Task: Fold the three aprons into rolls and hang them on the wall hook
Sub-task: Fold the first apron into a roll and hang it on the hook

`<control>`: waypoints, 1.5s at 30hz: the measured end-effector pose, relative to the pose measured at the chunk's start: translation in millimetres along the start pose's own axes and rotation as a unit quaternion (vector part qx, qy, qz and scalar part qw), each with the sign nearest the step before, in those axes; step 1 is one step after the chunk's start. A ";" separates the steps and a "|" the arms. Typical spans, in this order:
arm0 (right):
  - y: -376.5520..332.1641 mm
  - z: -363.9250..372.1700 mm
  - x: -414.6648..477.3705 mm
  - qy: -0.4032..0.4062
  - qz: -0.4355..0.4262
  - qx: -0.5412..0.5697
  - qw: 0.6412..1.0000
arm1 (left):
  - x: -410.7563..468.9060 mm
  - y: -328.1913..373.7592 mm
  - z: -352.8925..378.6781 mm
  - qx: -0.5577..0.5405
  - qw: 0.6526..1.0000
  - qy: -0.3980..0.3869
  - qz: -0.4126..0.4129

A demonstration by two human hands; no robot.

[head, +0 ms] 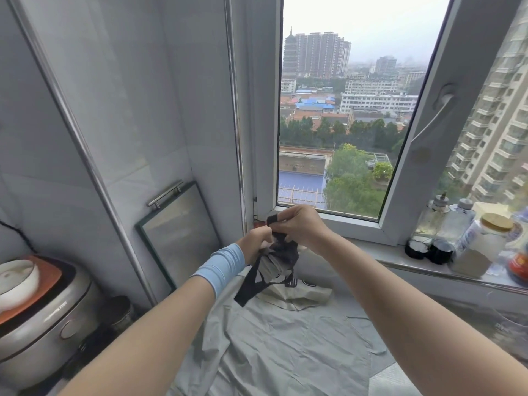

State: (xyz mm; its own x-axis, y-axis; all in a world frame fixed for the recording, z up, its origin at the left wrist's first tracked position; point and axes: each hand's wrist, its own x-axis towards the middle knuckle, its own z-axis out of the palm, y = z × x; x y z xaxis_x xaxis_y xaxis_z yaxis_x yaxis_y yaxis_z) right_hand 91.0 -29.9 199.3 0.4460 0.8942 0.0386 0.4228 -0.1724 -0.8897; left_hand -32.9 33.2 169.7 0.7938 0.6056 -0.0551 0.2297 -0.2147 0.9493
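**Both hands on the roll, up by the window corner**

The rolled apron [281, 260] hangs in the air over the counter, just in front of the window frame [265, 138]. Its layered end faces down towards us, but it's too bunched to call the long axis. The left hand [254, 244], blue cuff at the wrist, curls round the bundle's side. The right hand [303, 225] pinches the top end of the dark strap [250, 287], which dangles down-left onto a flat apron [285, 344] spread on the counter. On the sill at right, a cork-lidded jar [480, 247] holds pale powder, with bottles [434, 215] beside it. At left, a rice cooker [43, 318] carries a white bowl [17, 278], and a glass panel [180, 232] leans on the wall.
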 end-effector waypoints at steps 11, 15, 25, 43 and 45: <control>0.1 -13.0 1.8 -0.105 0.127 0.080 0.983 | 19.2 -22.5 2.8 0.096 0.992 0.003 -0.084; 3.4 -13.0 -2.7 -0.059 0.069 0.132 0.987 | 12.9 -7.8 13.7 -0.002 0.994 0.060 -0.089; 31.1 1.0 -40.8 -0.058 0.018 -0.189 0.980 | 29.3 9.3 2.0 -0.036 0.955 0.237 -0.173; 69.1 -51.4 -12.3 -0.170 0.167 -0.005 0.971 | -12.2 11.8 -10.4 -0.177 0.966 0.119 -0.146; 60.6 -50.5 -5.5 -0.180 0.171 -0.072 0.966 | -14.0 14.3 -2.8 -0.117 0.986 0.047 -0.106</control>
State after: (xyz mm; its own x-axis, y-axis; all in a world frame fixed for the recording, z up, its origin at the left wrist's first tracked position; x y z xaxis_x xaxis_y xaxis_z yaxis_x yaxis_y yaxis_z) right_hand 154.1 -66.1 168.1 0.2858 0.8562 -0.4303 0.4163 -0.5154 -0.7490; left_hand -42.4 23.8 184.9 0.6843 0.6882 -0.2411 0.2394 0.1003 0.9657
